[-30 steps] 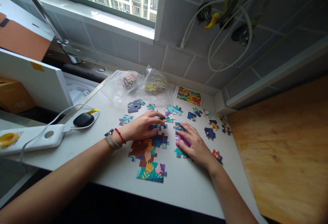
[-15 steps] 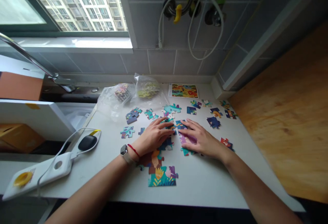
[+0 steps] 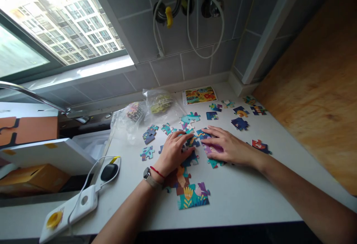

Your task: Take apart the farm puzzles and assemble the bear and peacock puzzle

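Observation:
My left hand (image 3: 175, 151) lies over a joined block of jigsaw pieces, fingers stretched out and thumb apart, covering part of it. Its fingertips touch a dark blue piece (image 3: 193, 141). Facing it, my right hand (image 3: 223, 144) rests with spread fingers on a small joined strip of blue, purple and teal pieces (image 3: 204, 134). A narrow gap shows between strip and block. Below my left wrist, the block continues in brown and orange pieces (image 3: 182, 179) and a teal piece with a yellow flower (image 3: 192, 198). A teal and pink group (image 3: 190, 118) touches the block's top.
Loose jigsaw pieces lie left (image 3: 147, 153) and right (image 3: 240, 124) of my hands. Clear plastic bags (image 3: 131, 123) and a picture card (image 3: 199, 95) are at the back. A power strip (image 3: 80, 205) with a cable stands left, beside a sink with boxes. A wooden panel (image 3: 315, 99) borders the right.
The view has tilted and shifted, so the counter things appear further right. My hands keep nearly the same places on the puzzle pieces, with only slight finger movement.

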